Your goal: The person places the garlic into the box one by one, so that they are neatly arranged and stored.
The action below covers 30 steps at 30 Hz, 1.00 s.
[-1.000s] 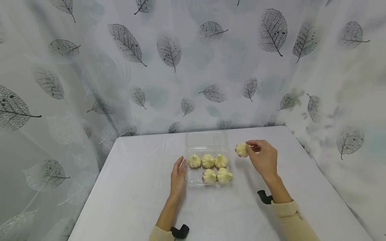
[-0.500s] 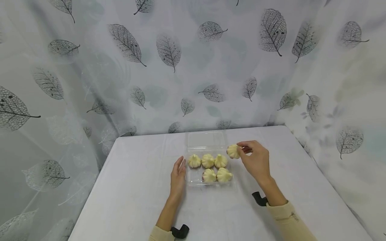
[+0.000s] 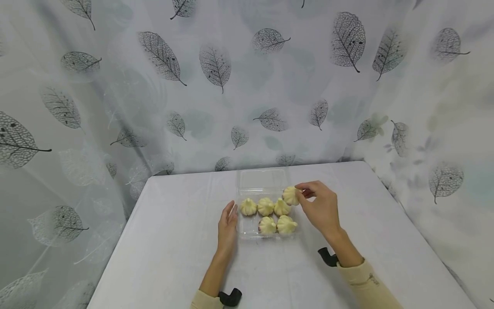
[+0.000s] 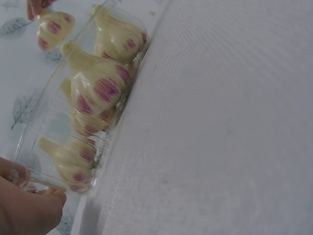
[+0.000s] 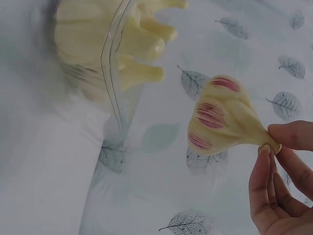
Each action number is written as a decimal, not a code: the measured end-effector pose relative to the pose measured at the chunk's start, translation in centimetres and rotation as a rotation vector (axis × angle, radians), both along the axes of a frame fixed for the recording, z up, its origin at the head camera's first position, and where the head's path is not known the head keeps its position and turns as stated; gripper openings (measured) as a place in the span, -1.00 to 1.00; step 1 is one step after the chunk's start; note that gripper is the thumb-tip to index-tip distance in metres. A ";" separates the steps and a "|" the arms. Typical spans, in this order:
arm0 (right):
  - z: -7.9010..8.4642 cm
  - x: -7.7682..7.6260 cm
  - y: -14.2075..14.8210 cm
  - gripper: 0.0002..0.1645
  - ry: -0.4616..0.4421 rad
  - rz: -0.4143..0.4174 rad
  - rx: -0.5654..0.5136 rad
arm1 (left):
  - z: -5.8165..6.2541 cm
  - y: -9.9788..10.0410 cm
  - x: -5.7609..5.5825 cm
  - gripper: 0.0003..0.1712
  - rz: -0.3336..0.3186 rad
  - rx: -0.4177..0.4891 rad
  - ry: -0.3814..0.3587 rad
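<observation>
In the head view my right hand (image 3: 319, 207) pinches a garlic bulb (image 3: 290, 196) by its stem, over the right edge of a clear plastic box (image 3: 247, 229). The right wrist view shows that pale yellow bulb (image 5: 220, 117), streaked purple, stem end between thumb and fingertips (image 5: 286, 136). Several similar bulbs (image 3: 265, 207) sit in the box: three in the far row, two in the near row toward the right. Along the box's left wall, my left hand (image 3: 227, 225) rests with fairly straight fingers; its fingertips (image 4: 56, 197) touch the plastic in the left wrist view.
The box's clear lid (image 3: 263, 178) lies folded back toward the far edge of the white table (image 3: 173, 240). Behind and at the sides hangs a leaf-patterned curtain (image 3: 216, 103). Black curved pieces (image 3: 230, 297) sit at both wrists.
My right hand has carried the pinched garlic bulb leftward, from beside the box to over its right edge. The left hand and the bulbs in the box have stayed put.
</observation>
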State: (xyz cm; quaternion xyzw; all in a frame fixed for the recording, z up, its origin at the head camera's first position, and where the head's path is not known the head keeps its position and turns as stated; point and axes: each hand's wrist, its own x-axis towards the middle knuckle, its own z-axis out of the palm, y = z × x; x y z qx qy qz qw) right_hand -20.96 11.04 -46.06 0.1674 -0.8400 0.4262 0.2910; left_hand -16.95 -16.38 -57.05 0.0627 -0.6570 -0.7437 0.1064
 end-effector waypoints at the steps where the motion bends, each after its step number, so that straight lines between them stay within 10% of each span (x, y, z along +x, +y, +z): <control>1: 0.0 0.0 -0.1 -0.79 0.002 0.008 0.000 | 0.0 0.0 0.0 -0.44 0.001 0.002 -0.003; 30: -0.7 1.0 -4.3 -0.78 0.013 0.168 0.008 | 0.1 -0.1 0.0 -0.44 -0.007 0.006 -0.007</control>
